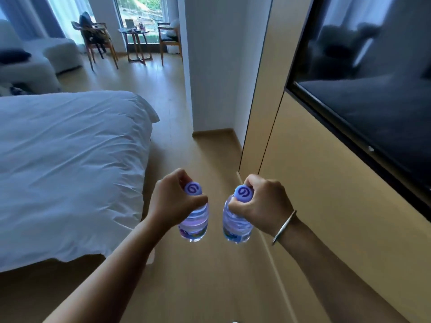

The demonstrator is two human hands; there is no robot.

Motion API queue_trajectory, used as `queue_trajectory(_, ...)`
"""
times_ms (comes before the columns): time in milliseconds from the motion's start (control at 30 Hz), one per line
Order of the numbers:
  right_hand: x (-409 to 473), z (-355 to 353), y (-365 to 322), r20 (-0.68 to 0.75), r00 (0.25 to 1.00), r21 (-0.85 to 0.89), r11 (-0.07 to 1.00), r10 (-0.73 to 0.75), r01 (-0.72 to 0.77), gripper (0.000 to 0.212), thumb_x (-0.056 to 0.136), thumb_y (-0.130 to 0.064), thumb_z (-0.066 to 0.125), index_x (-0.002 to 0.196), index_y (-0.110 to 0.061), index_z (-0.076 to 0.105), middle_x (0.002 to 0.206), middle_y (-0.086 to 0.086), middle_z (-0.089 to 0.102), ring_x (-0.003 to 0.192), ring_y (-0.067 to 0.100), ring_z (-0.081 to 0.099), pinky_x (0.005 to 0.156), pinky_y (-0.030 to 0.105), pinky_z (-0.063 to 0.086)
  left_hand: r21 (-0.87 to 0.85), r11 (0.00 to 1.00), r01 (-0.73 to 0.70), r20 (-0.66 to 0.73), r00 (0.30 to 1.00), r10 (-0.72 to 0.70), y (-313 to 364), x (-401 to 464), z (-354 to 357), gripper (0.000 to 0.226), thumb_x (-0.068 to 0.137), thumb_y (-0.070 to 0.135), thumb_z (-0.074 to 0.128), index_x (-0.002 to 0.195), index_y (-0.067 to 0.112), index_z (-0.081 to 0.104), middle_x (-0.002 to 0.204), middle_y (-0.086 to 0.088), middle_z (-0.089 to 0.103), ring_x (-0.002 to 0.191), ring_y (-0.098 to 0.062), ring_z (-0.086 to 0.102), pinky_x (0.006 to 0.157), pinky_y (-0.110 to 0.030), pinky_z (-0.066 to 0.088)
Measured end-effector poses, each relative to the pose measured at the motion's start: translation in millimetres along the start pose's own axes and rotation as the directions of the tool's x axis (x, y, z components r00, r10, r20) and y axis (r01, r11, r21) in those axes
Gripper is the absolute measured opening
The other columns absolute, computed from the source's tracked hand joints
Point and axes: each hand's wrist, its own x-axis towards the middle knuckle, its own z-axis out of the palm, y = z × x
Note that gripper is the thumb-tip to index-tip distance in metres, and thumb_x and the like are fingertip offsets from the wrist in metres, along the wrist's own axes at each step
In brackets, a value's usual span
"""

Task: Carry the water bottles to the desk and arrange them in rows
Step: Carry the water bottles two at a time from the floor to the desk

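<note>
Two clear water bottles with purple caps hang upright in front of me over the wooden floor. My left hand (173,199) grips the left water bottle (194,223) round its neck, fingers curled just under the cap. My right hand (262,206) holds the right water bottle (235,226) the same way, and a metal bangle sits on that wrist. The two bottles are side by side, a small gap apart. No desk is in view close by.
A bed (65,164) with a white duvet fills the left. A beige wall panel with a dark TV screen (363,73) runs along the right. A white wall corner (210,89) juts ahead. A small round table (135,33) and two chairs stand by the far window.
</note>
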Motion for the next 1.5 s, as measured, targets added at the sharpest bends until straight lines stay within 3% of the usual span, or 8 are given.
queue_trajectory(200,90,18,9,0.069,0.991,0.010,0.993,-0.119,0.118,0.034,0.064,-0.033,0.070,0.068,-0.004,0.053,0.062,0.011,0.060,0.061,0.031,0.057,0.059,0.036,0.050,0.024,0.993,0.115,-0.164,0.980,-0.110,-9,58,3,0.029,0.048,0.020,0.078,0.061,0.010,0.054,0.051,0.009,0.052,0.044,-0.001,0.044,0.049,-0.006,0.036)
queue_trajectory(433,188,65,-1,0.132,0.974,0.090,0.981,-0.184,0.173,0.034,0.064,-0.033,0.072,0.070,-0.003,0.057,0.065,0.013,0.062,0.063,0.031,0.059,0.062,0.041,0.052,0.013,0.979,0.202,-0.231,0.954,-0.193,-49,136,-6,0.027,0.053,0.014,0.079,0.061,0.009,0.055,0.049,0.011,0.048,0.045,-0.001,0.041,0.047,-0.010,0.034)
queue_trajectory(667,298,134,-37,0.139,0.967,0.097,0.974,-0.215,0.203,0.035,0.064,-0.032,0.073,0.070,-0.001,0.057,0.064,0.013,0.061,0.062,0.031,0.058,0.061,0.041,0.050,-0.016,0.978,0.206,-0.199,0.958,-0.205,-109,248,-26,0.030,0.053,0.019,0.078,0.056,0.021,0.048,0.048,0.010,0.048,0.042,0.000,0.043,0.046,-0.010,0.035)
queue_trajectory(1000,419,202,-74,0.125,0.975,0.113,0.979,-0.186,0.172,0.035,0.068,-0.036,0.070,0.076,-0.004,0.061,0.069,0.010,0.064,0.064,0.026,0.059,0.061,0.038,0.052,0.003,0.978,0.211,-0.183,0.961,-0.206,-176,377,-60,0.035,0.052,0.016,0.078,0.055,0.023,0.044,0.048,0.011,0.048,0.041,0.001,0.044,0.046,-0.012,0.033)
queue_trajectory(1300,519,260,-62,0.233,0.958,0.106,0.983,-0.170,0.149,0.033,0.067,-0.031,0.071,0.069,-0.001,0.057,0.063,0.011,0.058,0.062,0.030,0.055,0.060,0.036,0.045,-0.003,0.955,0.298,-0.128,0.947,-0.295,-234,465,-37,0.028,0.053,0.016,0.077,0.056,0.021,0.050,0.049,0.011,0.052,0.045,0.000,0.045,0.050,-0.017,0.038)
queue_trajectory(1500,624,303,-35,0.237,0.941,0.142,0.967,-0.243,0.214,0.035,0.068,-0.034,0.071,0.072,-0.002,0.059,0.065,0.012,0.062,0.061,0.029,0.058,0.062,0.043,0.052,-0.005,0.950,0.314,-0.146,0.939,-0.311,-259,570,-9,0.031,0.051,0.018,0.078,0.054,0.024,0.048,0.046,0.013,0.051,0.043,0.006,0.047,0.046,-0.009,0.036)
